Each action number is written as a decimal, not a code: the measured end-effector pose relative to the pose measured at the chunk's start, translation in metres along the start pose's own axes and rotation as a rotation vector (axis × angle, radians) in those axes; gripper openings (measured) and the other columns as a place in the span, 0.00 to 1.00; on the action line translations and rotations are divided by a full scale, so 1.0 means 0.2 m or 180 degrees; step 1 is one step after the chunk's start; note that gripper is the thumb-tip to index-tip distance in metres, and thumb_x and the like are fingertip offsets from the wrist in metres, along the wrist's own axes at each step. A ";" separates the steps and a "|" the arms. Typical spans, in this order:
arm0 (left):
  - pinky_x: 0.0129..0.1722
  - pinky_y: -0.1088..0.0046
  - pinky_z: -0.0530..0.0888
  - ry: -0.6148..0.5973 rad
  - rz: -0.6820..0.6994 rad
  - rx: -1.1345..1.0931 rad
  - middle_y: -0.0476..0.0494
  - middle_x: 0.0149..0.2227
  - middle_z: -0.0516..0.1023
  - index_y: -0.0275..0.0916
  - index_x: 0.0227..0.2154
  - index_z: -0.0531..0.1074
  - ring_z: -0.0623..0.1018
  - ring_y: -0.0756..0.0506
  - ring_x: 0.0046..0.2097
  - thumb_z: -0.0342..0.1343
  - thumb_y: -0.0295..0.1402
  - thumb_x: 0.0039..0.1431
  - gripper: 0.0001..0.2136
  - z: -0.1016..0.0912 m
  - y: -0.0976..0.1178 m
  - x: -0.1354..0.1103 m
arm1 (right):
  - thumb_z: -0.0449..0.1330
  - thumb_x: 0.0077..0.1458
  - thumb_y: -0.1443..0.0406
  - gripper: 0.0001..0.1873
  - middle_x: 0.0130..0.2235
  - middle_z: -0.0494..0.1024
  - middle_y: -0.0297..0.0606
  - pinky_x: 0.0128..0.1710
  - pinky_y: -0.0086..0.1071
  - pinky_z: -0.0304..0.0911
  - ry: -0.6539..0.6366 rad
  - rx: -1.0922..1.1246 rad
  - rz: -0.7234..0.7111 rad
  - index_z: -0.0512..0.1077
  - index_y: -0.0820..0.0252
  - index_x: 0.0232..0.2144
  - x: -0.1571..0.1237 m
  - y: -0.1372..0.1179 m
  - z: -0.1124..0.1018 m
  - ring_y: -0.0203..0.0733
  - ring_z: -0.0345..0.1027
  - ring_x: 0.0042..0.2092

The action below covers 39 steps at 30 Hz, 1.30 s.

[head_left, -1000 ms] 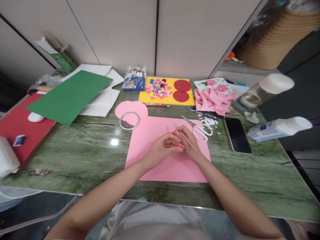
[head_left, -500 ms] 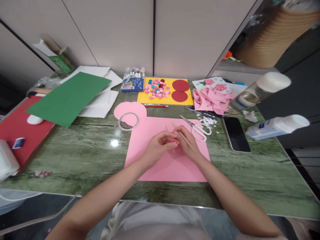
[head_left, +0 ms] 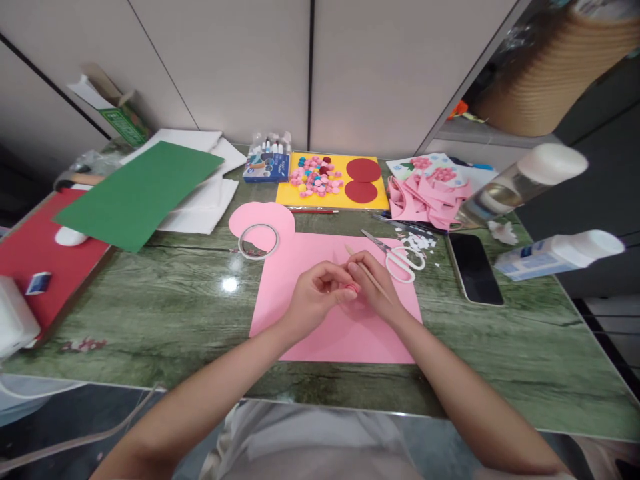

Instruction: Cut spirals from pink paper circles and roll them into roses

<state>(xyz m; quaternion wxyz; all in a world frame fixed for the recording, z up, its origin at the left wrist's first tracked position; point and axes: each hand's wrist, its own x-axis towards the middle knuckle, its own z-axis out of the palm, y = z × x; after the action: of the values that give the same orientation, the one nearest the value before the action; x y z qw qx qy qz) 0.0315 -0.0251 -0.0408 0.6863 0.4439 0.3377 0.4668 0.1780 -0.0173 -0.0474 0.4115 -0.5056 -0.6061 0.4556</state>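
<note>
Both hands meet over a pink sheet of paper on the green table. My left hand is curled, its fingertips pinching a small pink rolled paper piece. My right hand is closed round a thin wooden stick that points up and left, and it also touches the small pink piece. White-handled scissors lie just right of my right hand. A roll of clear tape rests on the pink sheet's rounded corner, left of my hands.
A yellow board with small coloured paper rolls and two red circles lies at the back, beside a paint box. Pink scraps, a phone and two bottles are right. Green paper and a red mat are left.
My hands stay in the same spot; the fingers have shifted slightly round the small pink piece. The view has moved a little.
</note>
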 end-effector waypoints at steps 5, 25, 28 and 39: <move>0.36 0.74 0.68 -0.0081 -0.0120 0.0000 0.49 0.28 0.74 0.37 0.33 0.68 0.74 0.52 0.33 0.62 0.28 0.42 0.13 0.01 0.01 0.02 | 0.49 0.57 0.60 0.08 0.27 0.68 0.29 0.30 0.28 0.57 0.0093 -0.0287 -0.0039 0.64 0.57 0.30 0.01 0.01 -0.01 0.35 0.63 0.30; 0.37 0.74 0.69 0.0113 -0.0098 0.0228 0.46 0.37 0.75 0.38 0.33 0.70 0.72 0.51 0.36 0.60 0.30 0.45 0.10 -0.01 -0.01 0.04 | 0.48 0.58 0.59 0.10 0.27 0.67 0.30 0.30 0.28 0.55 0.0044 -0.0471 -0.0145 0.64 0.58 0.32 0.00 0.02 -0.01 0.35 0.61 0.30; 0.35 0.74 0.68 0.0116 -0.0030 0.0281 0.47 0.34 0.74 0.37 0.33 0.70 0.72 0.52 0.34 0.60 0.30 0.45 0.11 -0.01 -0.01 0.03 | 0.48 0.57 0.59 0.10 0.26 0.67 0.29 0.30 0.28 0.55 0.0036 -0.0429 -0.0131 0.64 0.58 0.31 0.00 0.02 -0.01 0.35 0.61 0.29; 0.28 0.76 0.61 0.0263 0.0363 0.0647 0.48 0.28 0.73 0.36 0.28 0.67 0.66 0.54 0.27 0.60 0.31 0.45 0.09 -0.02 -0.01 0.03 | 0.48 0.58 0.61 0.06 0.37 0.73 0.38 0.38 0.38 0.64 0.0850 0.0394 -0.0338 0.62 0.55 0.34 -0.06 -0.12 -0.03 0.40 0.70 0.36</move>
<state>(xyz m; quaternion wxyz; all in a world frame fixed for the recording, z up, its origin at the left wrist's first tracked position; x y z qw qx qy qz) 0.0297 -0.0181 -0.0442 0.5957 0.5100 0.3854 0.4863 0.1790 -0.0305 -0.0228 0.5423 -0.5027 -0.5427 0.3984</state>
